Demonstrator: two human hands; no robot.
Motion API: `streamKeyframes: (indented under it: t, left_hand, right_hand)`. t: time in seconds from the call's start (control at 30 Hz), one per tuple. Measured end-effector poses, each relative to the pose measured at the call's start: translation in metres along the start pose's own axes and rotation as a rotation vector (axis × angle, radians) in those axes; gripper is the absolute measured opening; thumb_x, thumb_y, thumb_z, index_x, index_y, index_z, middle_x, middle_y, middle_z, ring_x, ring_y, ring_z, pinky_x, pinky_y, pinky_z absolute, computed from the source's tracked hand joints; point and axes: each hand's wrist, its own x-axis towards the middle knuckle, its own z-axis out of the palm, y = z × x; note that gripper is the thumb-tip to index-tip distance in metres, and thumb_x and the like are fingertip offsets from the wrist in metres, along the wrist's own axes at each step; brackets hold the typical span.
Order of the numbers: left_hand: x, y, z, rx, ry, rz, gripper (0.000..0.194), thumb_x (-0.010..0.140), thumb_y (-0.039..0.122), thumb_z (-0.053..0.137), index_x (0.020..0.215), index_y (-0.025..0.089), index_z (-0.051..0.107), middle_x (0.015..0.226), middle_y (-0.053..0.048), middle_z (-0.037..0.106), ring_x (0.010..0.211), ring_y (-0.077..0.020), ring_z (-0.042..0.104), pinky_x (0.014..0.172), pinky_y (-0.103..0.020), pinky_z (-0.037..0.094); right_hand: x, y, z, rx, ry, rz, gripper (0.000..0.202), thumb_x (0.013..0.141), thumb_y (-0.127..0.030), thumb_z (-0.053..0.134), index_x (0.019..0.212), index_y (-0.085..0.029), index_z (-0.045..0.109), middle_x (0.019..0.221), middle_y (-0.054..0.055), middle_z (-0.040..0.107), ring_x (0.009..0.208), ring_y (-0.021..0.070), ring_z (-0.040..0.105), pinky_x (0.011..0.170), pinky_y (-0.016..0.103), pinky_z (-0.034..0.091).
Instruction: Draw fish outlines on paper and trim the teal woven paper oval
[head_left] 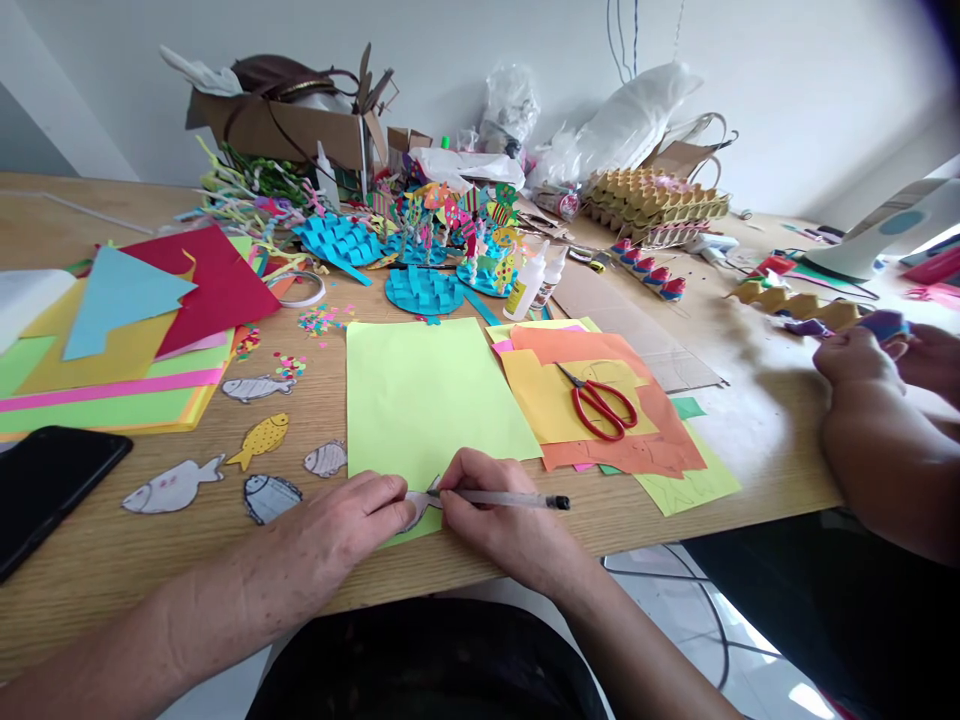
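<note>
L hand [337, 530] on fish [412, 513], grip unclear; R hand [499, 530] holds pen [521, 499]; box [300, 135] w/ bag [277, 76].

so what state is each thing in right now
pen, held in right grip
fish cutout, held down by left grip
green paper, lying flat
loose paper fish, lying flat
scissors, unheld, blades looking shut
phone, lying flat, dark
glue bottles, upright

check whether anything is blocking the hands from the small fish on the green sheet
Nothing visible does: the left hand already touches the fish on the green sheet, and the right hand holds the pen with its tip at the fish. The scissors lie off to the right.
</note>
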Motion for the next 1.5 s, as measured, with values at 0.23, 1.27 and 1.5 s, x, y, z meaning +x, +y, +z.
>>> streamKeyframes:
  t: [0.23, 1.27, 1.5]
  left_hand:
    - [-0.008, -0.001, 0.004, -0.027, 0.026, 0.04, 0.046, 0.088, 0.0, 0.033, 0.123, 0.026, 0.047, 0.106, -0.002, 0.056, 0.098, -0.0165, 0.052, 0.084, -0.028, 0.046]
    - [-0.03, 0.007, 0.028, 0.164, 0.273, 0.033, 0.047, 0.09, 0.003, 0.027, 0.129, 0.021, 0.045, 0.117, -0.007, 0.059, 0.11, -0.019, 0.052, 0.093, -0.036, 0.048]
    - [-0.027, 0.013, 0.019, 0.266, 0.301, 0.09, 0.044, 0.091, 0.003, 0.022, 0.122, 0.018, 0.049, 0.114, -0.006, 0.061, 0.108, -0.0184, 0.054, 0.101, -0.041, 0.041]
  right_hand:
    - [-0.001, 0.001, 0.003, -0.011, 0.013, -0.004, 0.011, 0.072, -0.01, 0.048, 0.067, -0.019, 0.05, 0.051, -0.007, 0.048, 0.047, 0.007, 0.044, 0.046, 0.017, 0.032]
    - [0.018, -0.012, 0.016, -0.036, -0.08, -0.053, 0.012, 0.071, -0.009, 0.049, 0.066, -0.019, 0.052, 0.058, -0.003, 0.06, 0.051, 0.0089, 0.049, 0.049, 0.018, 0.035]
    - [0.02, -0.015, 0.015, -0.003, -0.1, -0.048, 0.013, 0.071, -0.007, 0.049, 0.066, -0.019, 0.049, 0.055, -0.005, 0.058, 0.05, 0.0088, 0.048, 0.049, 0.019, 0.034]
